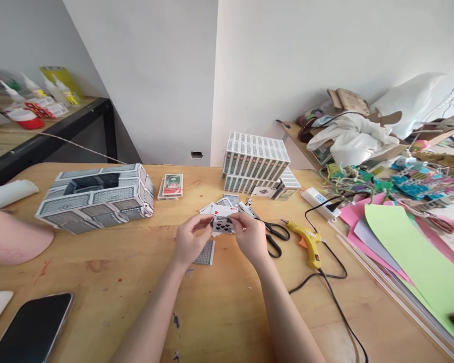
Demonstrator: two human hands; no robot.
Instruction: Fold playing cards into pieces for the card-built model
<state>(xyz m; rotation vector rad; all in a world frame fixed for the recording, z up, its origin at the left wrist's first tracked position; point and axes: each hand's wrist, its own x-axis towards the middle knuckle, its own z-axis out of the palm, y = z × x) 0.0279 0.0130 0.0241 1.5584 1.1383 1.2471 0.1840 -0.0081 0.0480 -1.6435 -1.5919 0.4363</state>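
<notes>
Between my two hands is a playing card (223, 225) with black pips, its face toward me and its ends pinched. My left hand (192, 238) grips the card's left end with thumb and fingers. At the right end, my right hand (250, 237) pinches it the same way. Loose cards (227, 209) lie on the table just behind the hands. A patterned card back (205, 253) shows partly below my left hand. Black-handled scissors (276, 232) rest beside my right hand, their blades partly hidden. A yellow glue gun (306, 242) lies farther right.
A box covered in cards (98, 196) stands at left, near small card packs (171, 186). Stacked card boxes (255, 161) rise at the back. On the right are a power strip (321, 203), a black cord and coloured paper (412, 252). A phone (34, 327) lies front left.
</notes>
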